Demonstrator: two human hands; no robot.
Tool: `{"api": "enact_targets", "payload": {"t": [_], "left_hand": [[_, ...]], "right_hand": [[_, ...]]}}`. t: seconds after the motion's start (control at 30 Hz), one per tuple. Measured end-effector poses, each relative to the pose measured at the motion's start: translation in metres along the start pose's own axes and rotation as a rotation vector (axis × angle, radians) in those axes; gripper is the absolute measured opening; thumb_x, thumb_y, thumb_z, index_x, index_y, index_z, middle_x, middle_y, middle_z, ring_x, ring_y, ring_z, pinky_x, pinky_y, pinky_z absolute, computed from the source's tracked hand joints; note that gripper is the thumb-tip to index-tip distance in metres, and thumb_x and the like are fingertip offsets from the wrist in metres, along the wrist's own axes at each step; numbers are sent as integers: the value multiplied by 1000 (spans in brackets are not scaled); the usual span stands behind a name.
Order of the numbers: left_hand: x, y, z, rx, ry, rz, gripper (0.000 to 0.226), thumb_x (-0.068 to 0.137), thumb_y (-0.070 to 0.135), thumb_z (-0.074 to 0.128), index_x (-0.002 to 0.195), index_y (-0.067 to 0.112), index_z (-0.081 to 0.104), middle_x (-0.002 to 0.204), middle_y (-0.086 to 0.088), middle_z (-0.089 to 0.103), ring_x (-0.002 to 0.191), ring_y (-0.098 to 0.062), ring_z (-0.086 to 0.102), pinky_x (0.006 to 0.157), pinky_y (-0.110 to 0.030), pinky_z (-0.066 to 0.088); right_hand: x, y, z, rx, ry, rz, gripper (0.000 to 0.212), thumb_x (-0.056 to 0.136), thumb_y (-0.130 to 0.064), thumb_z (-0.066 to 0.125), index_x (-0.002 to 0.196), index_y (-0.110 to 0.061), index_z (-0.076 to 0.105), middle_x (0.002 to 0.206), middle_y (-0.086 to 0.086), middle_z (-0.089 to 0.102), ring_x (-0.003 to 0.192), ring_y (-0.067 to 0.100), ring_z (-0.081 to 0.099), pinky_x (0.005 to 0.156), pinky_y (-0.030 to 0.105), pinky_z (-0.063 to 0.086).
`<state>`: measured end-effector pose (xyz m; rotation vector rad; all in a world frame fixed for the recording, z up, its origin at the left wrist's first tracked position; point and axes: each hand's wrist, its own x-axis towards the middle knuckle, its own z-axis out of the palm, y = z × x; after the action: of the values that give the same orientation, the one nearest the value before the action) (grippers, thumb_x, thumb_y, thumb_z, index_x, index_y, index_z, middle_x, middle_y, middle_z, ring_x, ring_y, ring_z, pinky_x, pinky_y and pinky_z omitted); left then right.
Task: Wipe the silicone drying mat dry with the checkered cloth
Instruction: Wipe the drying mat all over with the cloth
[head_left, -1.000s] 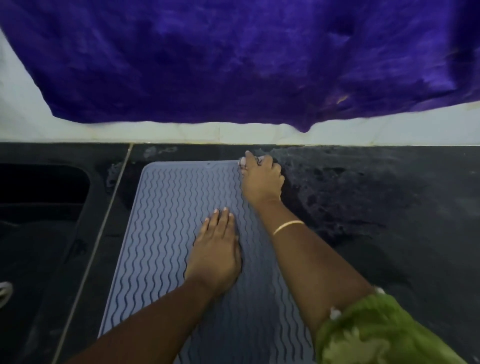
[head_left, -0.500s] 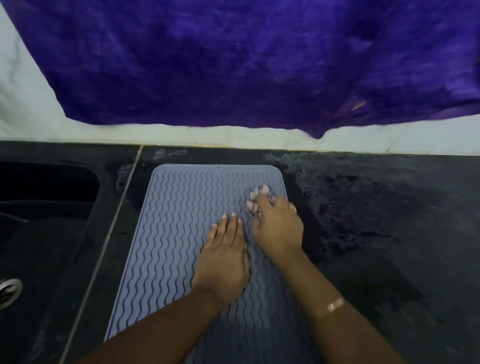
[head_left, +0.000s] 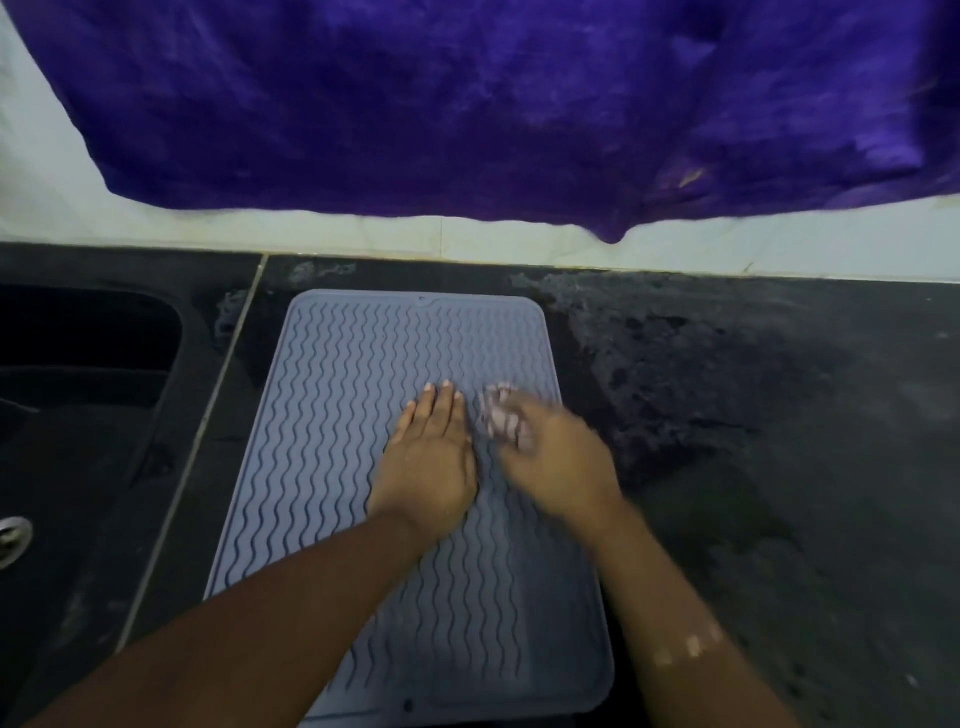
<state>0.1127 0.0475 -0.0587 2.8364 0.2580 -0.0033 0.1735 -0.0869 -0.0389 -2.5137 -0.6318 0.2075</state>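
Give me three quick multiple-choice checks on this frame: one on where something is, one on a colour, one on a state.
1. Where is the sink?
A. Left of the mat
B. Right of the mat
C. Behind the mat

2. What colour is the hanging fabric?
A. Green
B. Purple
C. White

3. How is the left hand?
A. Fisted around the cloth
B. Raised off the mat
C. Flat on the mat

Answers:
1 A, the dark basin lies left of the silicone drying mat.
2 B, it hangs deep purple along the wall.
3 C, its fingers lie spread on the ridges, while the blurred right hand bunches the checkered cloth.
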Motion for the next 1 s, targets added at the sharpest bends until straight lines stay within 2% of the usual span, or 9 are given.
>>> {"api": "enact_targets", "payload": {"t": [0.17,0.27,0.3,0.37,0.47,0.6,0.73,0.9,1.0], "left_hand": [[1,-1,4,13,11,-6,54,101,26,17,149,7,3,159,-8,-3,146,-20,-6,114,-30,-11],[1,-2,5,30,-22,9,56,100,27,20,149,6,2,159,-9,-4,146,-21,-7,115,-31,-10],[1,-2,5,28,-25,18,57,100,28,22,149,5,2,159,-10,-3,146,-22,-7,115,-31,-10],[0,-2,4,15,-6,19,56,100,26,23,149,5,5,159,-10,0,146,-21,-4,116,-30,-9],[0,-1,5,1,0,5,55,100,25,23,149,5,7,159,-9,2,147,-20,-3,116,-30,-8],[0,0,4,2,-13,-5,53,101,24,20,149,5,7,159,-9,3,147,-21,-3,117,-31,-7],[-2,1,5,11,10,-2,52,101,24,18,148,4,10,159,-10,7,147,-22,1,117,-31,-5],[0,0,4,46,-19,0,53,101,24,19,149,4,7,159,-11,3,146,-23,-1,117,-32,-6],[0,0,2,36,-41,6,57,100,27,24,149,5,5,159,-11,1,146,-22,-3,118,-33,-5]], "right_hand": [[-101,-16,9,-262,-24,56,52,83,-42,52,131,-36,35,116,0,48,103,22,54,74,33,49],[-75,-13,18,-320,138,13,44,75,-36,62,117,-26,53,93,6,56,79,27,61,48,30,46],[-57,-11,17,-320,202,-10,36,77,-34,63,111,-23,57,91,8,57,77,29,61,47,29,43],[-23,-9,11,-330,203,-1,29,85,-34,56,111,-19,55,100,13,55,88,33,57,54,32,43],[-17,-11,12,-301,186,50,37,88,-35,52,121,-18,48,110,14,53,98,34,54,63,36,47],[-103,-16,30,-316,230,-35,52,70,-35,63,119,-18,56,88,9,60,75,26,61,52,30,49],[-160,-14,39,-348,232,-47,51,59,-39,69,104,-20,54,79,2,57,67,21,60,49,28,50],[-99,-9,34,-364,331,-98,36,73,-36,54,101,-15,62,80,7,59,68,25,59,47,30,47],[-57,-13,30,-371,366,-55,31,68,-31,69,93,-13,60,79,10,57,66,27,58,44,28,43]]}}
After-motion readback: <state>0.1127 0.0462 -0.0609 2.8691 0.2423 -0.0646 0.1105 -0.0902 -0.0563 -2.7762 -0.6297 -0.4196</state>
